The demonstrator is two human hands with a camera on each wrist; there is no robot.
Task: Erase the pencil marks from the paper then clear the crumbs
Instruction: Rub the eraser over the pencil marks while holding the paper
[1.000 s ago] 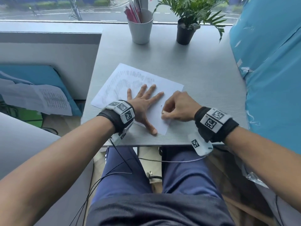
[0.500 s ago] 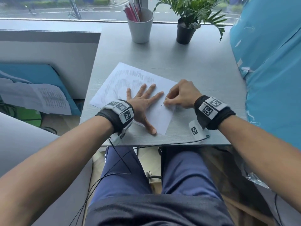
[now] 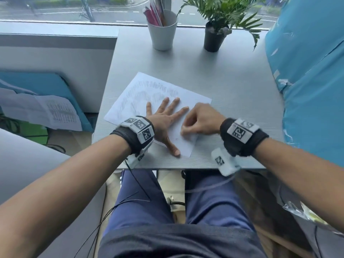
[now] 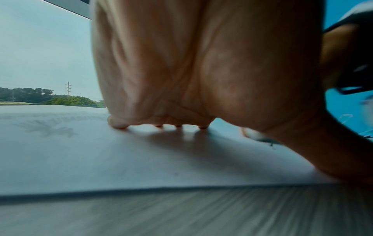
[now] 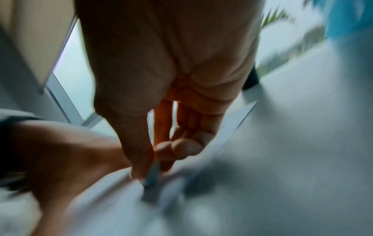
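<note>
Roughly midway, by my reading: erasing under way, crumbs not yet dealt with.
Paper: one white sheet [image 3: 193, 101] lying askew on the grey desk [image 3: 214, 75], its near corner close to the desk's front edge.
Marks left: rows of pencil scribble [image 3: 154, 88] across the far half, beyond the left fingertips; a small dark mark [image 4: 270, 142] shows near the thumb in the left wrist view.
Marks done: near half looks mostly blank, so judged already rubbed.
Left hand: left hand [image 3: 165, 121] flat, fingers spread and straight, pressing the sheet down; grips nothing.
Right hand: right hand [image 3: 199, 120] curled, thumb and fingertips pinching a small pale eraser [image 5: 152, 174] against the sheet just beside the left forefinger; heavy blur, shape of eraser unclear.
Crumbs: too small to make out; clearing judged still to do.
Surroundings: grey cup [image 3: 163, 32] of pens and a potted plant [image 3: 214, 34] at the far edge by the window, well apart from the sheet.
Obstacles: the spread left hand covers the middle of the sheet and lies between the eraser and the scribble, so it likely needs shifting.
</note>
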